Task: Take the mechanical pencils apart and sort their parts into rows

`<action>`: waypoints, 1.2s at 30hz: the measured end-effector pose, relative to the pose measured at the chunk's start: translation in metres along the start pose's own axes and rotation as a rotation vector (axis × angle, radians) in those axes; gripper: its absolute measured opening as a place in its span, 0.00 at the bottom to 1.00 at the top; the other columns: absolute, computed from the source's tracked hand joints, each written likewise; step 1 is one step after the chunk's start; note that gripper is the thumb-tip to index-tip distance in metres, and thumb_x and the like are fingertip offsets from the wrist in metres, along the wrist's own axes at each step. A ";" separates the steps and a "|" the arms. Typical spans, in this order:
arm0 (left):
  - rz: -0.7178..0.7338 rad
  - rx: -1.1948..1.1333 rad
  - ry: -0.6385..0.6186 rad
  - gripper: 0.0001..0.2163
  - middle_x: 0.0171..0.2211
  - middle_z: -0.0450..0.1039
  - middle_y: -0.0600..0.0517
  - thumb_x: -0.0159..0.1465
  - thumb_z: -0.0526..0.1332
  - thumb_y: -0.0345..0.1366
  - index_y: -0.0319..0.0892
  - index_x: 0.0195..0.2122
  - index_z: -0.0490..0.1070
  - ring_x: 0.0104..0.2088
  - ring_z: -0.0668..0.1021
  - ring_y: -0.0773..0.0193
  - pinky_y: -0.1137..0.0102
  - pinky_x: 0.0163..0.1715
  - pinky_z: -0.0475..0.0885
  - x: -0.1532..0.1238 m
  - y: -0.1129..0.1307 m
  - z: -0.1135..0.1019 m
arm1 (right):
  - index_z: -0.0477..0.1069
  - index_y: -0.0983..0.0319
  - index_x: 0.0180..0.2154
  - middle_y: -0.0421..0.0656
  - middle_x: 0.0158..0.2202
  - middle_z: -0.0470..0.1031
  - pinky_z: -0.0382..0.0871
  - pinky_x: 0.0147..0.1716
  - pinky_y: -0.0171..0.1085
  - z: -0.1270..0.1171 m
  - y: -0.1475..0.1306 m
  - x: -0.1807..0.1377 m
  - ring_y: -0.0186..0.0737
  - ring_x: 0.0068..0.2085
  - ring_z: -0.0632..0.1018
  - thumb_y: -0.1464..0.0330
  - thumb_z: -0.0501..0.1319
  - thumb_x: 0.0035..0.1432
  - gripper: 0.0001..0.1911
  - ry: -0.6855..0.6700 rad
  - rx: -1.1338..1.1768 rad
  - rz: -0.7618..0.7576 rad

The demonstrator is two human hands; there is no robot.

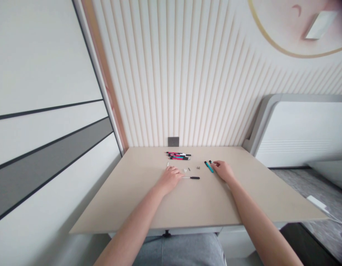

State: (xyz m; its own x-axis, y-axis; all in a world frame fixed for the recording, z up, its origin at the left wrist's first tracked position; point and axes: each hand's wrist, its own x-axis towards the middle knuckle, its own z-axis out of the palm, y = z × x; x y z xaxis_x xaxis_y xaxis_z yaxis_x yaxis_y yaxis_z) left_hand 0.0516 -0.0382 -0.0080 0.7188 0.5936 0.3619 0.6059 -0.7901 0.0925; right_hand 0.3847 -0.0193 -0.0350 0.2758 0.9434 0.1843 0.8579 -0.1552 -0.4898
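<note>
Left hand (171,178) (lower centre) and right hand (222,170) (right of centre) lie well apart; their grips cannot be told; between them, a thin-shafted, black-handled tool (194,178) and a slim, teal, black-ended barrel (209,167). Above, near mid-frame, lie slim red-and-black pens (179,158).

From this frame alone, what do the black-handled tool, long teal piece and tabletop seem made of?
Black-handled tool: probably plastic handle, evenly dark, finish unclear; thin pale shaft, possibly metal.
Long teal piece: likely plastic, evenly bright, gloss unclear.
Tabletop: perhaps laminate, matte, uniform beige without visible grain.
</note>
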 end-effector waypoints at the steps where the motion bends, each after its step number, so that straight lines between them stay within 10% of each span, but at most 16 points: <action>1: 0.003 0.004 -0.004 0.10 0.37 0.77 0.50 0.67 0.56 0.31 0.48 0.43 0.76 0.43 0.72 0.59 0.60 0.48 0.62 0.000 0.000 0.000 | 0.77 0.60 0.44 0.47 0.39 0.80 0.66 0.38 0.36 0.000 0.000 0.000 0.45 0.41 0.78 0.58 0.56 0.59 0.18 -0.001 -0.001 0.000; 29: -0.049 -0.014 -0.049 0.09 0.37 0.76 0.51 0.66 0.58 0.30 0.48 0.40 0.78 0.43 0.71 0.61 0.62 0.49 0.61 -0.002 -0.001 -0.009 | 0.77 0.58 0.43 0.45 0.35 0.79 0.64 0.33 0.36 -0.005 -0.024 -0.020 0.44 0.36 0.77 0.59 0.55 0.60 0.17 -0.031 0.026 -0.062; 36: -0.043 0.011 -0.046 0.10 0.37 0.76 0.51 0.68 0.56 0.31 0.47 0.41 0.77 0.43 0.71 0.61 0.62 0.48 0.61 -0.002 -0.002 -0.006 | 0.76 0.59 0.40 0.45 0.36 0.77 0.65 0.43 0.39 -0.009 -0.056 -0.038 0.42 0.39 0.75 0.59 0.53 0.64 0.16 0.042 0.140 -0.594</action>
State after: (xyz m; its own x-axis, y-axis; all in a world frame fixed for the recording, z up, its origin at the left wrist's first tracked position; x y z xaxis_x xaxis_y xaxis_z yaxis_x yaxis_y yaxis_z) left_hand 0.0470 -0.0385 -0.0037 0.7067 0.6338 0.3146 0.6404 -0.7620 0.0966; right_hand 0.3301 -0.0494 -0.0071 -0.2129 0.8440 0.4923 0.8058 0.4366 -0.4000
